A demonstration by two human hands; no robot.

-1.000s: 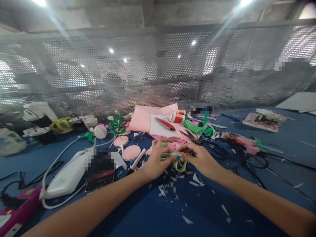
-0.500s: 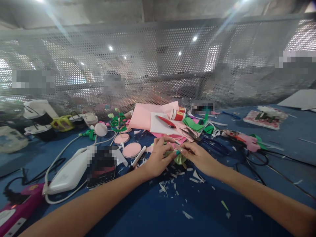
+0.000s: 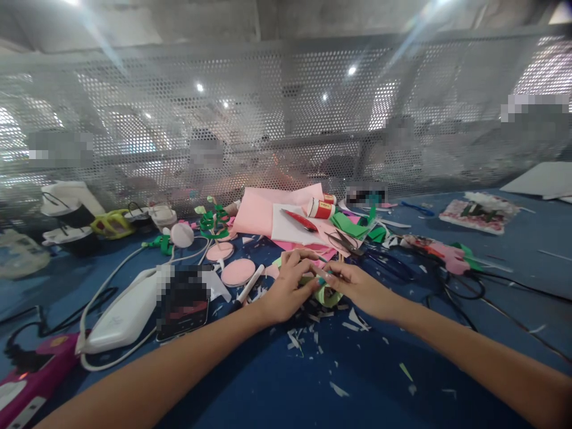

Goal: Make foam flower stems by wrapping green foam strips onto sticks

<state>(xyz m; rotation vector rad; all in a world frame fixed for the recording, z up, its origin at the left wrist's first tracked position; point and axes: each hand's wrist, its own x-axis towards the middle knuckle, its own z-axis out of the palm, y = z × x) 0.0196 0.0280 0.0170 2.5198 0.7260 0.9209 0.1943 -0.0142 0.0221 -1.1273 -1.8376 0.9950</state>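
Observation:
Between my two hands, low over the blue table (image 3: 286,381), is a curled piece of light green paper (image 3: 329,297). My left hand (image 3: 291,287) is closed on its left side, fingers bent and partly hiding it. On the other side my right hand (image 3: 363,291) pinches it with thumb and fingers, the tips meeting those of the left hand. A small teal spot shows at the fingertips. Left of the hands lie pink discs (image 3: 238,272) and a white stick-shaped tool (image 3: 251,283). Pale paper scraps (image 3: 295,339) are scattered under and in front of the hands.
Behind the hands are pink paper sheets (image 3: 254,214), a red cutter-like tool (image 3: 298,220), a red-and-white roll (image 3: 320,208) and scissors (image 3: 345,243). A phone (image 3: 185,304), a white power bank (image 3: 121,313) and a magenta power strip (image 3: 42,372) with cables lie left. A perforated metal screen (image 3: 286,119) stands behind.
The light green paper has turned between the fingers and now shows its curled, open side. My right hand has shifted slightly, its fingers more bent. The left hand stays nearly in place.

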